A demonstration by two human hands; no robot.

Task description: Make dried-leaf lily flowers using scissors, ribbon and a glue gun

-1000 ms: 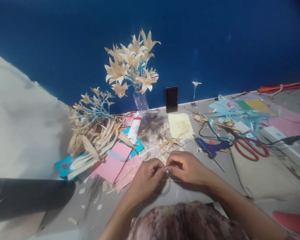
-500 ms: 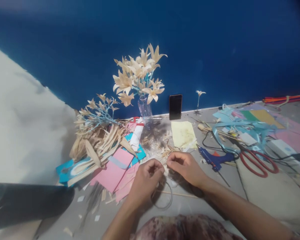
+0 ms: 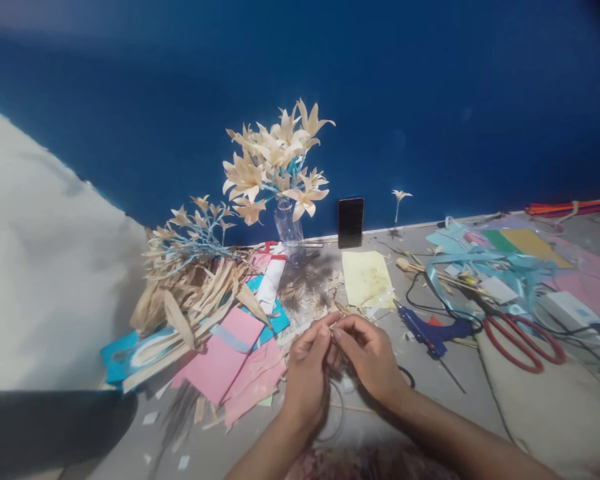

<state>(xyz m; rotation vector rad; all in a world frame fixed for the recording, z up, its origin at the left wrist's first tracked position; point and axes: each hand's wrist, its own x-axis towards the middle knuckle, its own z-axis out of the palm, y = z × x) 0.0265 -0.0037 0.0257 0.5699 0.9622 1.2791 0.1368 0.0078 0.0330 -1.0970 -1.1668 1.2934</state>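
In the head view my left hand [image 3: 310, 363] and my right hand [image 3: 367, 353] meet fingertip to fingertip, low in the middle. Both are closed in a pinch on something thin and pale, too small to make out. A loop of grey wire [image 3: 341, 417] lies beneath them on the floor. Beyond the fingers are dry husk scraps [image 3: 325, 290] and a yellow sheet [image 3: 367, 277]. To the right of my right hand rests a blue glue gun [image 3: 433, 330].
Cream artificial flowers [image 3: 280, 150] stand in a clear bottle [image 3: 289, 227] near a blue wall. A phone [image 3: 351, 223] leans there. Dry husks [image 3: 190, 293] and pink paper [image 3: 225, 353] lie left; red-handled scissors [image 3: 525, 341], blue ribbon [image 3: 510, 263] and a single flower [image 3: 399, 197] are right.
My hands have come together; their fingertips now touch where a small gap was. My right hand has turned more inward. The whole view has shifted slightly, with objects sitting lower.
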